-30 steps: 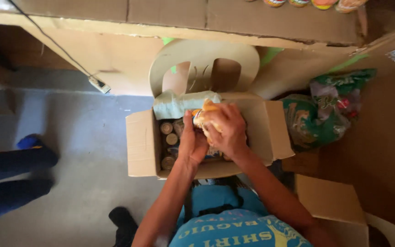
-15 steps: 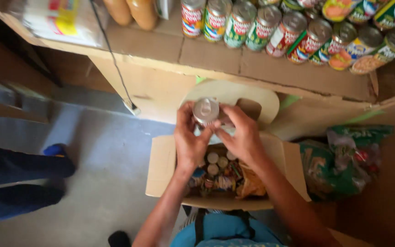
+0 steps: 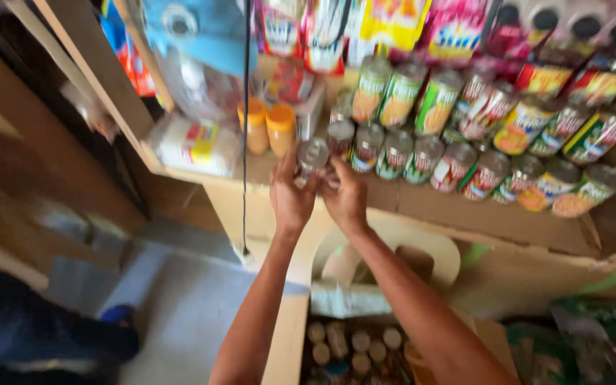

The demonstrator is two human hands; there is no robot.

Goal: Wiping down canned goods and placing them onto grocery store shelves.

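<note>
Both hands raised at shelf (image 3: 422, 207) edge. Left hand (image 3: 292, 194) and right hand (image 3: 344, 196) share a closed grip on one small tin can (image 3: 313, 155), just beside the front row of cans (image 3: 422, 153). Best set upright, base flat, without nudging neighbours.

Can (image 3: 313, 155) held in both hands: bare metal lid, dull sheen. Row of tins (image 3: 465, 160) beside it: metal, glossy printed paper labels. Shelf (image 3: 422, 207) under that row: matt raw wood. Sachets (image 3: 393, 25) above the row: shiny plastic film.
</note>
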